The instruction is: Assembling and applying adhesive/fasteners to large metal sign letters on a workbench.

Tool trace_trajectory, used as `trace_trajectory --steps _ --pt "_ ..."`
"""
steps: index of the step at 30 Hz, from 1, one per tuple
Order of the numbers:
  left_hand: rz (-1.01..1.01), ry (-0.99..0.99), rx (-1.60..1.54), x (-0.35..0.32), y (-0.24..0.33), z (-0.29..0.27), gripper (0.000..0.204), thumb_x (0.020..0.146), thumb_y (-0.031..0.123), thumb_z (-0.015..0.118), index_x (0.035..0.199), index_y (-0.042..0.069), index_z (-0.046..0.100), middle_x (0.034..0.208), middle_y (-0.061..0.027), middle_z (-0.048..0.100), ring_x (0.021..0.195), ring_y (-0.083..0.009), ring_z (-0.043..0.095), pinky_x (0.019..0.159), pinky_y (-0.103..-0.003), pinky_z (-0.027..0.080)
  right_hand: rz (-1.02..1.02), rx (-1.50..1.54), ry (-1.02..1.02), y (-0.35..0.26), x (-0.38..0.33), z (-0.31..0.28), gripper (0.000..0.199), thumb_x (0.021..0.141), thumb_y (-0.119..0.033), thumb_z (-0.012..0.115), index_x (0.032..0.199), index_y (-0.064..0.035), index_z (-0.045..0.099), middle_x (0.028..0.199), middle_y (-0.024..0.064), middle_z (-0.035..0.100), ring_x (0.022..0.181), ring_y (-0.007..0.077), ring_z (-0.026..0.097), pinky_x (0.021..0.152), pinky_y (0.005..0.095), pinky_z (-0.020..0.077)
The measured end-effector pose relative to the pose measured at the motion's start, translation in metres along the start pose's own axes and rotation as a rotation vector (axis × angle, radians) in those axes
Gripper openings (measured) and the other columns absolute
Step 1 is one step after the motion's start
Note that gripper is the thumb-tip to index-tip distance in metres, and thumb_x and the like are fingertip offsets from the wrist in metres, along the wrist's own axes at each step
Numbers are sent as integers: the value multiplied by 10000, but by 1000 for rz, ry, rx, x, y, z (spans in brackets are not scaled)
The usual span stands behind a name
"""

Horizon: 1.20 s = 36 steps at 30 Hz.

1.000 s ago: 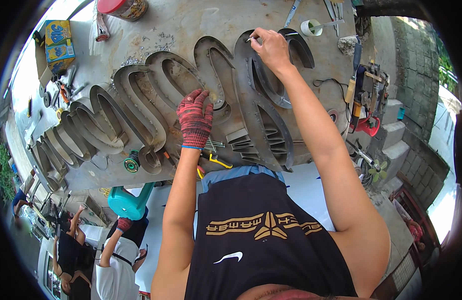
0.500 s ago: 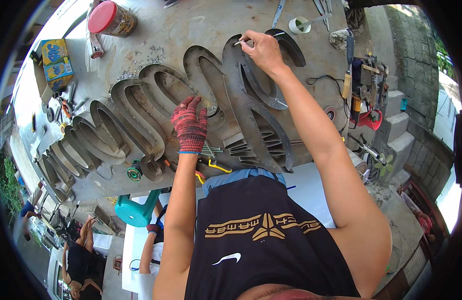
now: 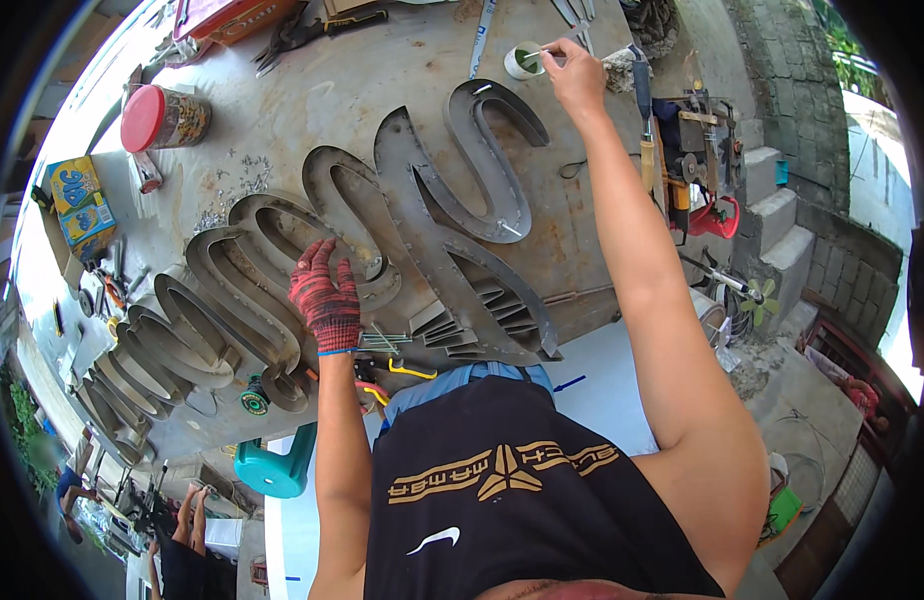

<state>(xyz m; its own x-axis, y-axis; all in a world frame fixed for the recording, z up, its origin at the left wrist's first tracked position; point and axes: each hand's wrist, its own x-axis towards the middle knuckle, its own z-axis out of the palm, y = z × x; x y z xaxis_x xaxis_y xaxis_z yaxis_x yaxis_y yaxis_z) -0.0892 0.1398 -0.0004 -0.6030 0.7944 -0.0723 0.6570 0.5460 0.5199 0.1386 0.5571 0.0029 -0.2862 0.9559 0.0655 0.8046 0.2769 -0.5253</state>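
My right hand [image 3: 576, 82] is bare and pinches a thin pale stick [image 3: 538, 55] at the mouth of a small white cup [image 3: 516, 66] with green inside. My left hand [image 3: 325, 303], in a red and black knitted glove, lies with its fingers stretched out over curved grey sheet-metal strips. These strips form a row of large connected letter-like shapes [image 3: 394, 150] standing on edge along the table. Nothing shows in the gloved hand. A short white piece sits on the S-shaped strip [image 3: 460, 125] and another near its lower curve.
The metal table [image 3: 272, 110] carries a red-lidded jar [image 3: 162, 118], a yellow-blue box [image 3: 84, 210], scattered small metal bits and a ruler [image 3: 482, 38]. Yellow-handled tools [image 3: 407, 369] lie near my waist. A teal stool [image 3: 275, 465] stands below the near edge; tools hang on the right.
My right hand has moved from the top of the metal strip to the cup. The gloved hand still rests by the strips. The whole view has shifted, showing more of the table's far side.
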Motion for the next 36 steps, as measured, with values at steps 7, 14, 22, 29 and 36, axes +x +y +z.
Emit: trace_trajectory --steps 7,14,22,29,36 --pt "12 -12 37 -16 -1 -7 356 850 127 709 1204 129 674 1236 -121 655 1127 -327 608 975 -455 472 9 -120 -19 10 -2 22 167 884 -253 690 976 -120 730 912 119 743 868 350 700 760 444 532" --pt "-48 -15 34 -16 0 -5 385 845 126 724 1225 139 667 1237 -112 658 1143 -317 601 995 -457 450 1 -114 -20 8 7 21 162 881 -238 693 980 -114 727 907 113 744 870 346 699 774 441 529" --pt "-81 -5 1 -15 -5 -5 384 849 135 726 1228 144 667 1240 -105 658 1156 -319 595 1002 -460 444 -27 -104 -3 6 7 9 177 867 -273 724 977 -137 754 874 88 756 814 296 721 720 394 540" --pt "-94 -12 -16 -15 -5 -7 372 856 147 716 1225 149 663 1228 -97 664 1147 -318 601 991 -448 458 16 -56 -14 0 1 -4 170 874 -245 708 990 -129 752 886 93 754 813 285 723 732 396 543" --pt "-73 51 -31 -1 0 -9 338 852 160 710 1188 158 674 1204 -87 674 1110 -320 616 977 -450 461 -94 99 -118 -94 -52 -32 160 874 -226 722 966 -98 748 771 67 725 633 181 657 629 309 508"
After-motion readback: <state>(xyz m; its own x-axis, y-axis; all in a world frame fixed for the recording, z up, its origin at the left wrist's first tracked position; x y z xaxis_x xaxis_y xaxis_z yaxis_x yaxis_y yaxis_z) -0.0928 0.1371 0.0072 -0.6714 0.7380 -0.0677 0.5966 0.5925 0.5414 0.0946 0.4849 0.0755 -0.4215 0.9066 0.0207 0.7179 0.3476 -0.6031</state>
